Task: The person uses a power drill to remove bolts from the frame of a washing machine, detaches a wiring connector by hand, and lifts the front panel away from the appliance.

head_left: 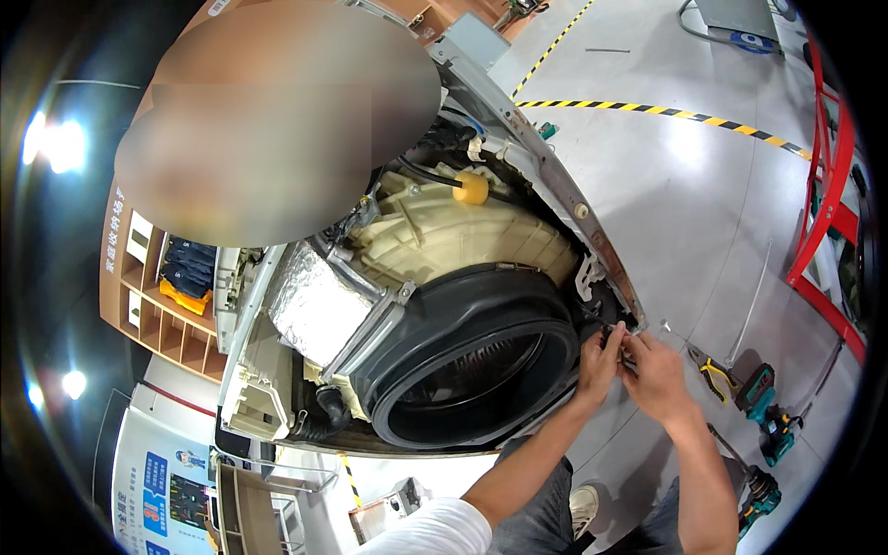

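Looks bright, with white lamps [67, 146] flaring at left. Shows a glare patch on the grey floor [629, 185], glints off the silver foil [319, 301], and dims inside the black rubber ring [444, 319]. Leaves soft shadow between the legs [546, 499]. Curves straight edges toward the dark rim (fisheye bending) and blurs a large oval [277, 120] at upper left.

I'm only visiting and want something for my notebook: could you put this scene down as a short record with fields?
Machine: opened up, apparently a front-loading washer
Inside: cream tub, dark round door seal, foil-covered box
Left hand: fingers bunched at the machine's right front corner
Right hand: close beside it, fingertips nearly meeting
Between fingertips: too small to tell
Floor at right: yellow-and-black pliers, teal-and-black power tools
Farther right: red metal frame
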Motion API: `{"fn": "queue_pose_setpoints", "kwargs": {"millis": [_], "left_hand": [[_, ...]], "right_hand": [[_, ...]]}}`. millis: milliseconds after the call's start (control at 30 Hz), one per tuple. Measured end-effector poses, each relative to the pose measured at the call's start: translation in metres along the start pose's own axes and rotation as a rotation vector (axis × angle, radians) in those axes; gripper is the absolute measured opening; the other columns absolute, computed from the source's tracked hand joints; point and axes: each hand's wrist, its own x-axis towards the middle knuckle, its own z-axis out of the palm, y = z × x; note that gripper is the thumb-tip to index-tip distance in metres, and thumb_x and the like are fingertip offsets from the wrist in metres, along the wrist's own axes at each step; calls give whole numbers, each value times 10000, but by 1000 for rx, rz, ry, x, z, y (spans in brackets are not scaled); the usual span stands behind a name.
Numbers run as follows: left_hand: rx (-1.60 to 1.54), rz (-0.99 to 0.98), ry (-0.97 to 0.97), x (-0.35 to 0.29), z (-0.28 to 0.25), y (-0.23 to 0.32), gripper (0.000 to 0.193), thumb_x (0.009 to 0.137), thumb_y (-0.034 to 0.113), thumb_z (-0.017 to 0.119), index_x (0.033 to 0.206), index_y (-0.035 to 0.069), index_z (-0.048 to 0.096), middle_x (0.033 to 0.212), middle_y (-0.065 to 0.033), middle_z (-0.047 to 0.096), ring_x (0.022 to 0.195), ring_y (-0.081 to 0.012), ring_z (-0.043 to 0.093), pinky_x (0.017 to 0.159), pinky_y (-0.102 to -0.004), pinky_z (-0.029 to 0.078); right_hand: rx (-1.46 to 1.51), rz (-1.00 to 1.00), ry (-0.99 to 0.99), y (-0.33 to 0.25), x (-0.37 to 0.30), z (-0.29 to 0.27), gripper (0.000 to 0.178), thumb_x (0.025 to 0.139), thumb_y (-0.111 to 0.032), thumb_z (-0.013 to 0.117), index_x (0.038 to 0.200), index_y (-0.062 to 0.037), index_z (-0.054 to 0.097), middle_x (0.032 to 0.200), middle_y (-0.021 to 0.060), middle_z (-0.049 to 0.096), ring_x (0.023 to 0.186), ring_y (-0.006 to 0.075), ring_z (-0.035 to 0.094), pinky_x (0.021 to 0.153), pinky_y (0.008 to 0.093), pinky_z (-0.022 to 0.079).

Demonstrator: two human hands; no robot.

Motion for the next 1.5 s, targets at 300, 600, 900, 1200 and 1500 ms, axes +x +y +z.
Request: {"fn": "queue_pose_setpoints", "kwargs": {"millis": [300, 600, 900, 1200, 1500], "left_hand": [[-197, -119, 45, -2, -3, 7, 242, 921, 288, 541, 790, 85, 548, 669, 32, 485, 538, -41, 420, 481, -193, 323], [-168, -118, 16, -5, 1, 13, 219, 914, 283, 559, 815, 88, 554, 592, 62, 424, 500, -24, 390, 452, -196, 290], [-224, -143, 13, -1, -2, 8, 188, 914, 250, 560, 863, 69, 567, 585, 51, 416, 499, -36, 399, 458, -199, 300], [-237, -156, -5, -4, -10, 7, 180, 921, 259, 547, 828, 107, 570, 583, 54, 458, 504, -34, 419, 472, -199, 299], [-311, -183, 81, -16, 0, 27, 196, 934, 294, 526, 827, 130, 536, 738, 44, 527, 639, -32, 482, 530, -195, 363]], "right_hand": [[30, -13, 60, -8, 1, -5, 250, 756, -16, 624, 1001, -7, 579, 808, 138, 564, 701, 325, 566, 609, 402, 437], [169, 65, 170, -9, 1, -10, 204, 752, 38, 601, 950, -13, 598, 771, 136, 555, 663, 332, 562, 567, 382, 431], [173, 55, 213, -7, 2, -4, 176, 758, 62, 625, 922, 21, 576, 753, 126, 546, 614, 243, 566, 539, 306, 440], [158, 47, 185, -7, 2, -2, 196, 735, 29, 618, 924, -19, 597, 776, 126, 559, 690, 315, 587, 584, 373, 460], [173, -15, 189, -14, 2, 6, 253, 724, -3, 658, 964, -18, 579, 779, 114, 579, 660, 270, 610, 571, 343, 480]]}}
